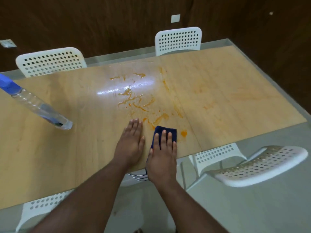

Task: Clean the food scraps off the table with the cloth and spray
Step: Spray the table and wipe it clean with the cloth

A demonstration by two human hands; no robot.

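Orange food smears point(134, 100) spread across the wet, shiny middle of the light wooden table point(50, 148), with a thicker orange blob point(183, 133) near the front edge. My right hand point(164, 153) lies flat on a folded dark blue cloth point(165, 129), pressing it onto the table just left of that blob. My left hand point(131, 140) rests flat on the bare table beside it, fingers together, holding nothing. A clear spray bottle point(38, 106) with a blue head stands at the left of the table.
White perforated chairs stand around the table: two at the far side point(50, 62) point(178, 41), one at the near right point(262, 167), one at the near left point(42, 206). The table's near edge runs under my wrists. The floor is grey.
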